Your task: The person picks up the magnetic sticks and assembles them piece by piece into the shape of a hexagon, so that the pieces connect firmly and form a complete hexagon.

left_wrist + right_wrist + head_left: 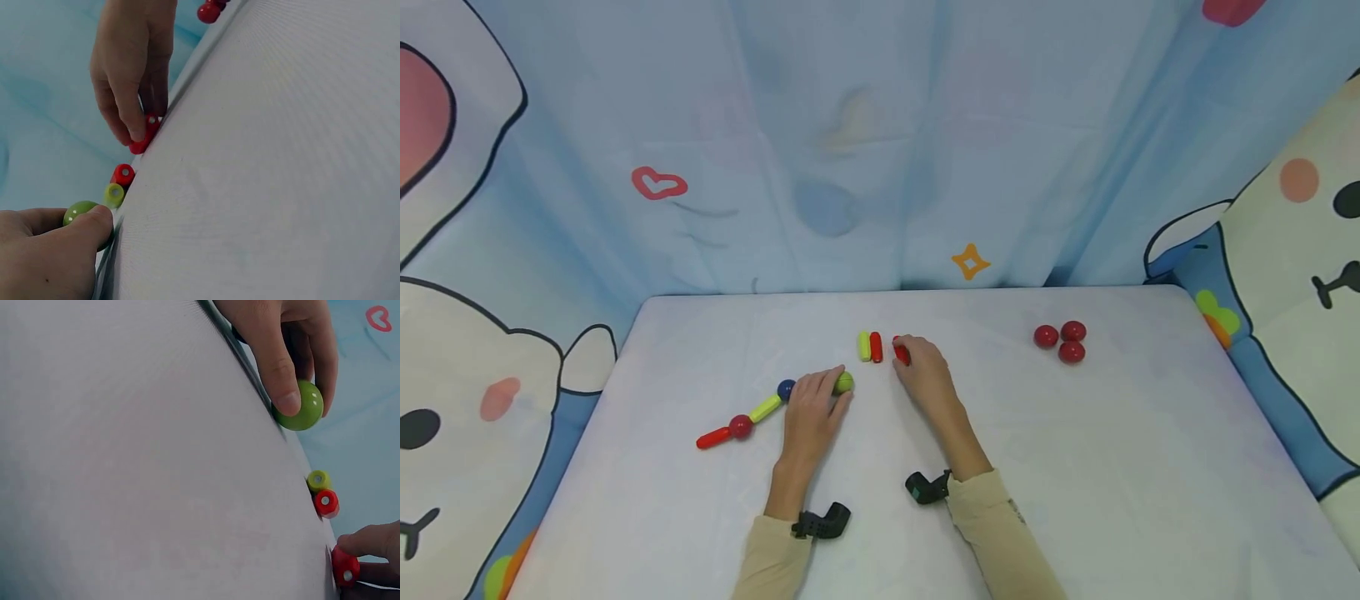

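My left hand (812,410) pinches a green ball (306,409) between thumb and fingers. Left of that hand runs a joined chain: a blue ball (786,389), a yellow-green rod (766,408), a red ball (741,427) and a red rod (713,437) at the end. Whatever lies between the blue and green balls is hidden under the hand. My right hand (928,377) grips another red rod (147,135) at the table surface. Between the hands, slightly farther back, a loose yellow-green rod (864,346) and red rod (876,347) lie side by side, metal-coloured discs on their ends.
Several items rest on the white-covered table (1120,467). Three red balls (1071,352) sit grouped at the back right. A blue patterned curtain (880,167) hangs behind the table's far edge. Each wrist wears a black camera (823,521).
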The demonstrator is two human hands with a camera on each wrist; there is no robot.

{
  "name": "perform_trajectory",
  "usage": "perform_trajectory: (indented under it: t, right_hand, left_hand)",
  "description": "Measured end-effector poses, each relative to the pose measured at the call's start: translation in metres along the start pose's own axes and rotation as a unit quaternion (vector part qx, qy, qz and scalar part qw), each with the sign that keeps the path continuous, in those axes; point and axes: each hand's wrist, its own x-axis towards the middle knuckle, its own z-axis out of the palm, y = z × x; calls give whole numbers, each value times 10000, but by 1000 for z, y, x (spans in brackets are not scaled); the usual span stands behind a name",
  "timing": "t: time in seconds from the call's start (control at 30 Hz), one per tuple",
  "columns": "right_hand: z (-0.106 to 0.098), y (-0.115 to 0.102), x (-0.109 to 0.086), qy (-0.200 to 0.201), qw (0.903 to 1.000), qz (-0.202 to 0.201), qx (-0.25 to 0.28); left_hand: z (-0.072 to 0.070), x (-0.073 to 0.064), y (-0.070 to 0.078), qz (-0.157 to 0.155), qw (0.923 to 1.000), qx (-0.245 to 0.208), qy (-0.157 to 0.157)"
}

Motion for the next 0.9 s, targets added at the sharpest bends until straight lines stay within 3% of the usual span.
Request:
perform_trajectory:
  t: [0.1,0.23,0.4,0.67,0.83,0.9]
  right_hand:
    - [-4,4,0,272,9996,-21,34]
    - [-7,12,2,305,9994,-41,160]
    - [-10,21,4,149,9956,-1,930]
    - [-1,28,-16,-514,9646,-162,2583]
    - [5,25,-30,-844,9517,-4,2951]
    - [7,23,-33,-937,9509,-21,2950]
  left_hand:
    - [0,2,0,32,10000,8,37]
    - [0,4,0,11,10000,47,12]
    - [-1,6,1,4,10000,47,7]
    - [-1,0,2,-162,9995,74,-276]
    - [-1,-1,1,-126,9995,101,-255]
    - [-1,-1,1,-103,9996,125,-225]
